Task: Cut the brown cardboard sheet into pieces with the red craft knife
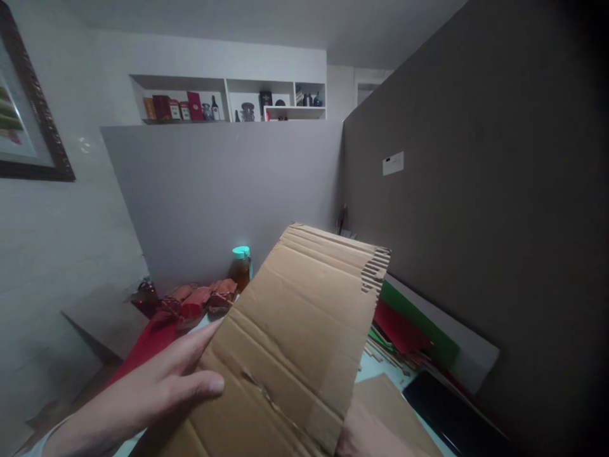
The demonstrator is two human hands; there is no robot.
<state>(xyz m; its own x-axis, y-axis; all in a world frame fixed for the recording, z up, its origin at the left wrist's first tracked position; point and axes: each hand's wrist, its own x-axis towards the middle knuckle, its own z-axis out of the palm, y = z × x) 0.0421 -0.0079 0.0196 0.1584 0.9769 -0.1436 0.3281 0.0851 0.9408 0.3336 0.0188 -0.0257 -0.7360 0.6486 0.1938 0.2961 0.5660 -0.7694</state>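
A creased brown sheet of corrugated cardboard (290,317) stands tilted in front of me. Torn fluting shows at its upper right corner, and a slit runs across its lower part. My left hand (166,377) is closed on its left edge, thumb on the near face and fingers behind it. At the lower right edge, my right hand (364,435) touches the cardboard; its fingers are hidden behind the sheet and by the frame's bottom. Another flat piece of brown cardboard (394,406) lies on the table to the right.
A dark, phone-like slab (451,412) lies on the right. Behind it are a green sheet (419,317), a red sheet (399,327) and several cardboard strips (380,349). A teal-lidded bottle (242,266) and red bags (195,301) stand at the back left. Grey partitions (228,184) enclose the table.
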